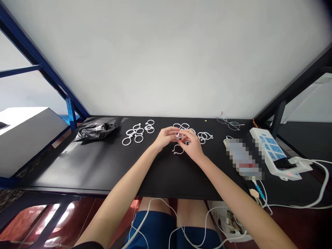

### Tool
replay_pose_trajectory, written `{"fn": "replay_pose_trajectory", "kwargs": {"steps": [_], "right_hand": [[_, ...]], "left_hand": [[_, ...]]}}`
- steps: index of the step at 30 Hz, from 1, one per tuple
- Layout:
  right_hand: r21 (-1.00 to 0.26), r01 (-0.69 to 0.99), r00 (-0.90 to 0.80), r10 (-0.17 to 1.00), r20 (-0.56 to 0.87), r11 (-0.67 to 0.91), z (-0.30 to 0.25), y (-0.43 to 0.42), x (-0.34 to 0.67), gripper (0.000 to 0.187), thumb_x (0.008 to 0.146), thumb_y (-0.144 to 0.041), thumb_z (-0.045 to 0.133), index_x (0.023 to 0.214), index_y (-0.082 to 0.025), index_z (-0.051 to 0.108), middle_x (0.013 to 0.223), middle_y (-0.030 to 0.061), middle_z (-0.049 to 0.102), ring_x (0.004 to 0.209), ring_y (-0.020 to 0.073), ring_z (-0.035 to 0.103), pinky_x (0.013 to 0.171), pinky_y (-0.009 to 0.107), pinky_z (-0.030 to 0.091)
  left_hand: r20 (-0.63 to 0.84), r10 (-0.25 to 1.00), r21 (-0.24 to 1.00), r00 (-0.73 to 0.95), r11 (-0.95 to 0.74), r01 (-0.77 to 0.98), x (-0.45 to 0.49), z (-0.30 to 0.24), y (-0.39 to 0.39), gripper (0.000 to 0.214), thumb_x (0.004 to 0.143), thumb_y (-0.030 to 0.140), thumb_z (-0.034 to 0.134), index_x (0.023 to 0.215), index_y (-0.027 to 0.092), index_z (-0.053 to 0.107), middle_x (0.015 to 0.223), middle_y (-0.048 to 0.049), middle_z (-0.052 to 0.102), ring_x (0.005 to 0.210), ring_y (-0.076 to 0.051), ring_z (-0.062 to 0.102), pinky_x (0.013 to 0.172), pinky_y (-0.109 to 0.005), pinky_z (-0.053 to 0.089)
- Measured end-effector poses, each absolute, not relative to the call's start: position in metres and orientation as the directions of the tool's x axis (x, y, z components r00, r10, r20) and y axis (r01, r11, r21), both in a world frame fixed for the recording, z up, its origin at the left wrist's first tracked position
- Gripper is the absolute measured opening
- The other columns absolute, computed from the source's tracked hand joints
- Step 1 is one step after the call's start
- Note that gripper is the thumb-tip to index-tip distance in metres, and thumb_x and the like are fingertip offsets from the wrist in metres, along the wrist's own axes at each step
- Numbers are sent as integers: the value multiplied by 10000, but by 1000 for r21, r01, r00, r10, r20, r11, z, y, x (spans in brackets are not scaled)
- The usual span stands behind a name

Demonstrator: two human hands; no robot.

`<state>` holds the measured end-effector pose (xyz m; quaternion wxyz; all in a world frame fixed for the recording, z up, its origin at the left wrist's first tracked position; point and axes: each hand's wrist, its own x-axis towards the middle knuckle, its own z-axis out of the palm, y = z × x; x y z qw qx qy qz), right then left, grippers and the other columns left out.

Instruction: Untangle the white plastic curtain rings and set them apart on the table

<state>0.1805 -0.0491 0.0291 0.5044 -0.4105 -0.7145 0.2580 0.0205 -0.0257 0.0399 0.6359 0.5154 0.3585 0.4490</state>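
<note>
Both my hands meet over the middle of the black table (pixel 85 166). My left hand (pixel 166 136) and my right hand (pixel 191 143) pinch a small white plastic ring (pixel 179 136) between their fingertips. Another open white ring (pixel 177 150) lies on the table just below the hands. A group of several white rings (pixel 137 133) lies to the left. More white rings (pixel 204 136) lie behind and to the right of my right hand.
A crumpled black plastic bag (pixel 95 130) lies at the far left. Eyeglasses (pixel 229 123) sit at the back right. A blurred object (pixel 243 159) and a white power strip (pixel 275 152) with cables occupy the right side. A white-topped box (pixel 23 135) stands left.
</note>
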Motion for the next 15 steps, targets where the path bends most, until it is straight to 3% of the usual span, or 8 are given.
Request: {"fn": "replay_pose_trajectory", "kwargs": {"steps": [8, 15], "right_hand": [[-734, 397, -195, 832, 519, 551, 26, -49, 180, 249, 800, -175, 566, 1008, -273, 663, 1116, 66, 558, 697, 153, 596, 684, 381, 579], [-702, 397, -185, 801, 570, 591, 26, -48, 180, 198, 846, -210, 556, 996, -265, 672, 1046, 66, 596, 762, 175, 617, 641, 348, 583]], "left_hand": [[15, 952, 986, 305, 36, -161, 20, 42, -27, 391, 683, 234, 766, 1045, 146, 648, 1085, -109, 682, 899, -195, 675, 710, -273, 566], [8, 955, 991, 297, 33, -132, 21, 43, -27, 399, 679, 256, 776, 1037, 145, 641, 1049, -99, 687, 871, -177, 675, 648, -221, 544]]}}
